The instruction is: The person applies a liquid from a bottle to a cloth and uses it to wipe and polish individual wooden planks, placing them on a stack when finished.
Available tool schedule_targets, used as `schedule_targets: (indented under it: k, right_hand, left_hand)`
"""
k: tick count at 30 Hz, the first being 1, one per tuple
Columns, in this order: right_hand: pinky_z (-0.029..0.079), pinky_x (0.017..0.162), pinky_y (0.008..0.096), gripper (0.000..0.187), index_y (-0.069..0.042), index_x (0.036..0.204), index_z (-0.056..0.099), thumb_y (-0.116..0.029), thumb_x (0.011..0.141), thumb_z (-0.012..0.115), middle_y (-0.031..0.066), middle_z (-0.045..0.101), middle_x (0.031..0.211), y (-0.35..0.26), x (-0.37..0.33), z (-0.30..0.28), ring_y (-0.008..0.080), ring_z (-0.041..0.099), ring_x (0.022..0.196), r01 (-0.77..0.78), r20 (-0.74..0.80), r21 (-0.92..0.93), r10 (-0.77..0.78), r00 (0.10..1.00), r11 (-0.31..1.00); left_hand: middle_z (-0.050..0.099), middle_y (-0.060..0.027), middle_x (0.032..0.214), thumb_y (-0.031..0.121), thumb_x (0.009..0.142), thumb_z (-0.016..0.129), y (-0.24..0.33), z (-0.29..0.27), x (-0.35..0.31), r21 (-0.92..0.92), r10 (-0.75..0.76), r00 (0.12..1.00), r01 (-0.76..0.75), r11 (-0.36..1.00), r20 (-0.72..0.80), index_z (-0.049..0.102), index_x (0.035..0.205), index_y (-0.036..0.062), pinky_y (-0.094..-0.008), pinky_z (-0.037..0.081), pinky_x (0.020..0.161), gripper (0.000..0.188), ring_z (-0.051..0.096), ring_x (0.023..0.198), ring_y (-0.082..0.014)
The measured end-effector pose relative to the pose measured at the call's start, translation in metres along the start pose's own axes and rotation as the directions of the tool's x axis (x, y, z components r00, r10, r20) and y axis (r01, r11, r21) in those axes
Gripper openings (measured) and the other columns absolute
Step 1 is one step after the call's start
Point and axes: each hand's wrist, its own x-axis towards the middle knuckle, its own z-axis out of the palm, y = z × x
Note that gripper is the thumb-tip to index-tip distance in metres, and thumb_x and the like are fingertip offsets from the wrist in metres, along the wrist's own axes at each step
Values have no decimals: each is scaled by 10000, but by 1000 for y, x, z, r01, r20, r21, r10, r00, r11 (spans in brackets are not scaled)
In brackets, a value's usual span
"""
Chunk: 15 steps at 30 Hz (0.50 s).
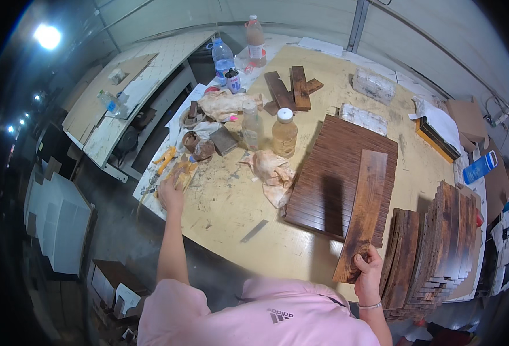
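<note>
My right hand (pixel 368 268) is closed around the lower end of a brown-stained wooden board (pixel 368 190), thumb on its face. The board tilts up above a dark slatted wooden panel (pixel 323 167) and casts a shadow on it. On the table's left edge, my left hand (pixel 171 194) has its fingers closed on a stained yellow pad (pixel 187 173); the fingertips are partly lost against it. Just beyond lies an orange-handled tool (pixel 165 158). A stained rag (pixel 270 173) lies between the hands, beside a white-capped bottle of cloudy liquid (pixel 285 135).
Stacked brown boards (pixel 439 248) stand at the right, near my right arm. Several short wood pieces (pixel 300 89) lie at the back. A blue-labelled bottle (pixel 222 60) and a clear bottle (pixel 250 127) stand left of centre. A flat metal strip (pixel 254 230) lies near the front edge.
</note>
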Motion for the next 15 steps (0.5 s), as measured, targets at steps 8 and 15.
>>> schedule_targets:
  k: [8,15]
  right_hand:
    - [439,568,241,167,-28,1079,626,-59,916,606,-14,586,807,7,32,19,78,524,649,-195,-13,-33,195,981,980]
    - [471,696,232,167,0,1012,652,-151,985,585,-7,653,873,-15,50,60,71,592,775,-112,43,42,110,993,993]
  left_hand:
    - [656,-161,1043,56,779,746,78,-40,-6,-418,67,998,-55,907,14,664,1141,25,-408,495,887,373,623,954,-337]
    - [645,-110,1006,-26,659,789,282,-133,-55,-884,604,796,-302,358,-27,689,1090,33,-374,494,750,447,600,870,-287]
